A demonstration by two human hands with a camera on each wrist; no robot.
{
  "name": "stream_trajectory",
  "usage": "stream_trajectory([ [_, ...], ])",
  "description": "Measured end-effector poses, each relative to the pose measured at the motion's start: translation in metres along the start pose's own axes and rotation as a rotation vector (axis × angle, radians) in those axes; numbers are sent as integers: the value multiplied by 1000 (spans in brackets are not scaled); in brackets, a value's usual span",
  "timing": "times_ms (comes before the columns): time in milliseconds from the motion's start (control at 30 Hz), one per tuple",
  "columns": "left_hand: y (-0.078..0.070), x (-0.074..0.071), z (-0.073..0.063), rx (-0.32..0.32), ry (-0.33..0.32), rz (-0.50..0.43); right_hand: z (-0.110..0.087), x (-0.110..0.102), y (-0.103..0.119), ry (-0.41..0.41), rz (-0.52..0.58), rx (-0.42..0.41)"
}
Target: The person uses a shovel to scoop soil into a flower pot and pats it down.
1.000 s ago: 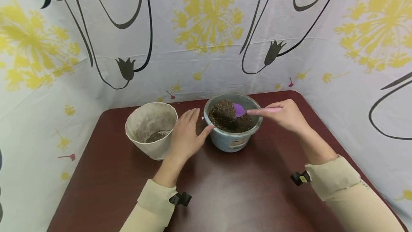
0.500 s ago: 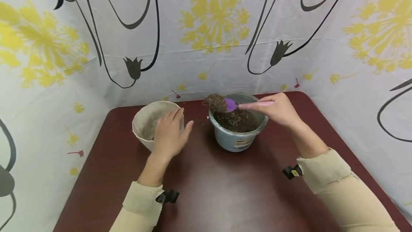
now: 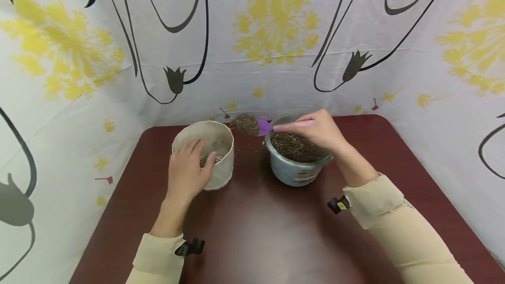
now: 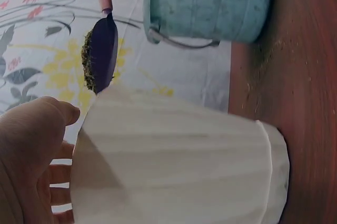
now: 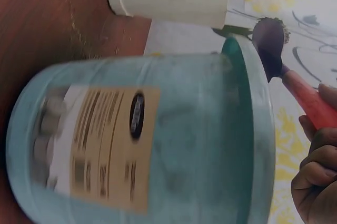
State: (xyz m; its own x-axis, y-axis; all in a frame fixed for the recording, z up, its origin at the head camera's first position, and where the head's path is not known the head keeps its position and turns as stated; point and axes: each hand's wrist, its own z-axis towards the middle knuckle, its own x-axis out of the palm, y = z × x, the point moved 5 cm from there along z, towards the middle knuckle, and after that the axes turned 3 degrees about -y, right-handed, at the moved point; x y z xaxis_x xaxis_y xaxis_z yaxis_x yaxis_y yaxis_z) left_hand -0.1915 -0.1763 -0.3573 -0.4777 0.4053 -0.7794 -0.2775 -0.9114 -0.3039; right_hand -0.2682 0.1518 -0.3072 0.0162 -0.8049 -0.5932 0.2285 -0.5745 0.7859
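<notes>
My right hand (image 3: 321,131) grips the pink handle of a small garden trowel with a purple blade (image 3: 264,126). Dark soil (image 3: 245,124) is heaped on the blade, which hovers in the gap between the two pots, close to the rim of the white pot (image 3: 222,173). My left hand (image 3: 186,171) is at that pot's near left rim, fingers spread loosely over the opening. In the left wrist view its thumb (image 4: 67,112) stands slightly off the rim. Part of the pot's inside is hidden by this hand. A light blue bucket (image 3: 288,171) holds more soil.
The dark red table (image 3: 252,231) bears both containers near its back edge. Scattered soil crumbs (image 4: 263,58) lie between them. A patterned white sheet (image 3: 221,65) hangs close behind and at both sides. The bucket has a thin handle (image 4: 184,43) on its side.
My right hand has lifted the loaded trowel out of the bucket and carried it left towards the white pot. My left hand has moved left, from between the containers to the white pot's rim.
</notes>
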Motion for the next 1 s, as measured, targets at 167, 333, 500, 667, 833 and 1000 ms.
stream_trajectory([
  [167, 14, -9, -5, -35, -34, 7, 7, 16, 11, 19, 32, -23],
  [333, 31, -16, -16, -93, -45, 11, 11, 42, 24, 42, 66, -37],
  [500, 44, -17, -27, -144, -35, -43, 14, 70, 39, 17, -14, -108],
  [667, 50, -16, -33, -184, -38, -88, 9, 97, 60, -34, -238, -330],
  [833, 49, -18, -35, -185, -91, -64, -4, 116, 71, -136, -415, -614],
  [1000, 48, -22, -35, -177, -135, -43, -16, 122, 73, -263, -526, -896],
])
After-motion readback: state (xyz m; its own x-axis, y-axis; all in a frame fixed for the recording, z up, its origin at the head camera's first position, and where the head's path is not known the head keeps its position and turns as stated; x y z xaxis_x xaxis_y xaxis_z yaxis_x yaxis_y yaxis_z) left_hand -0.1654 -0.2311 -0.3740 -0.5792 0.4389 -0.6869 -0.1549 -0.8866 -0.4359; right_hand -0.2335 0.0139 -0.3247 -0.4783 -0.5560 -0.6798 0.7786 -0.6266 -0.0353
